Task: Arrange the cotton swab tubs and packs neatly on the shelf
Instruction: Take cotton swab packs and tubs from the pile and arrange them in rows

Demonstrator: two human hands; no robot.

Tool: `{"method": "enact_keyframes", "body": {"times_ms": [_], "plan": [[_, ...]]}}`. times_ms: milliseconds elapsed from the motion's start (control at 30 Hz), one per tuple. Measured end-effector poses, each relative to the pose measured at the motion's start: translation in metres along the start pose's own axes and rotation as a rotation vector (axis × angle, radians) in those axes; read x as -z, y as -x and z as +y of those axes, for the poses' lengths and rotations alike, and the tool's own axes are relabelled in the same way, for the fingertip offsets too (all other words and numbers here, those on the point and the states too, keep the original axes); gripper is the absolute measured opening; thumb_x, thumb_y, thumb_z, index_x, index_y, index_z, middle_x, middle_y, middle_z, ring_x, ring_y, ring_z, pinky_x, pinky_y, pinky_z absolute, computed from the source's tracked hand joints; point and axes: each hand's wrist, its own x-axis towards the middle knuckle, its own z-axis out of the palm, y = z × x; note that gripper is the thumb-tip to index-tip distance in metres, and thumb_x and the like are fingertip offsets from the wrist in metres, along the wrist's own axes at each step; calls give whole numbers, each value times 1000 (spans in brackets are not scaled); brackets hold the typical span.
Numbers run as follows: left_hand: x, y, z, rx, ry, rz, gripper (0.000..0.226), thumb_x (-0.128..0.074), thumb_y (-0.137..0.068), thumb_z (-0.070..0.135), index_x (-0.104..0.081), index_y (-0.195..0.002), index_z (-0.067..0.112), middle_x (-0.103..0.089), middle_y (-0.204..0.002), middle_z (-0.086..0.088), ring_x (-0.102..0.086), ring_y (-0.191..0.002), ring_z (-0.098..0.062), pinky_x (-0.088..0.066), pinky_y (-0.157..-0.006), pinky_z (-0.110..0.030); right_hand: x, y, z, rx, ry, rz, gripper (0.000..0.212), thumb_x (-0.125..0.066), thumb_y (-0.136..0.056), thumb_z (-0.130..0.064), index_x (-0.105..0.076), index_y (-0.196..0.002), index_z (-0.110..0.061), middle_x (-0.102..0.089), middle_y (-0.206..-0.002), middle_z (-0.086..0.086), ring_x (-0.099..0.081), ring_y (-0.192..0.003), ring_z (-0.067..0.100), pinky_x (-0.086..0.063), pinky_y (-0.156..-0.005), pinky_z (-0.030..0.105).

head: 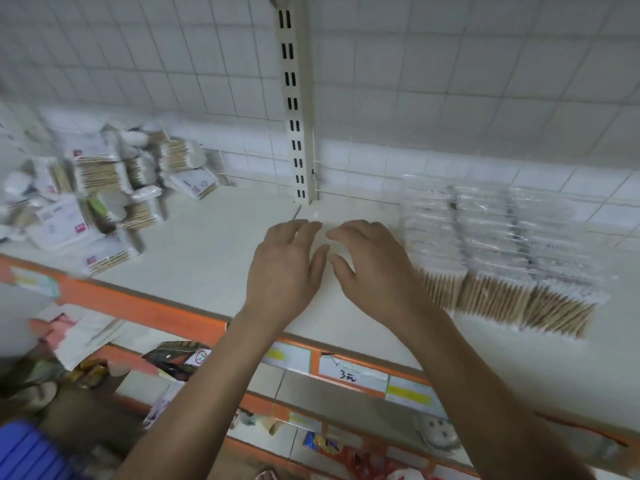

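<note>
Both grips slack, holding nothing: left hand (284,268), right hand (375,271) above shelf (207,258). Rightward packs (498,258) lie flat, sticks running back-to-front; left pile (93,188) jumbled.

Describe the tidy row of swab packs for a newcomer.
From the slotted upright, look right along the white shelf. Past the right hand lies the row of clear packs. Unlike the jumbled heap at left, they lie aligned.

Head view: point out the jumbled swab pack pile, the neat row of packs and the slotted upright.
Jumbled swab pack pile (100,178), head view, middle of the heap.
Neat row of packs (491,244), head view, centre stack's clear wrap.
Slotted upright (297,109), head view, mid-height slots.
</note>
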Motion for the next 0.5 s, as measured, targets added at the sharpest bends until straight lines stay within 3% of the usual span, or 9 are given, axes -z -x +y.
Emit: {"method": "enact_keyframes", "body": {"times_ms": [67, 233, 400, 500], "plan": [[6, 1, -22, 30, -63, 21, 47, -39, -89, 38, -63, -115, 7, -64, -113, -15, -59, -104, -37, -54, -79, -44, -16, -12, -13, 29, 5, -61, 29, -61, -85, -12, -63, -113, -8, -61, -112, 8, -53, -103, 29, -43, -87, 33], [30, 2, -90, 181, -180, -6, 54, -39, -84, 43, -62, -117, 7, -61, -117, -19, -57, -107, -41, -52, -75, -46, -60, -56, -57, 129, 30, -224, 37, -55, -90, -19, -53, -126, -11, -49, -130, 7, -46, -116, 28, -36, -99, 34], [58, 9, -165, 286, -268, 0, 50, -73, -74, 23, -60, -117, 2, -58, -117, -26, -52, -109, -46, -50, -81, -53, -108, -99, -111, 205, 29, -342, 37, -51, -92, -23, -49, -127, -11, -45, -132, 6, -41, -120, 27, -37, -99, 38], [79, 10, -202, 340, -305, 70, 52, -76, -71, 19, -59, -116, 1, -56, -117, -27, -50, -111, -46, -49, -82, -53, -137, -124, -136, 216, -6, -376, 38, -52, -91, -22, -49, -127, -9, -46, -130, 7, -43, -118, 27, -38, -97, 38]]}}
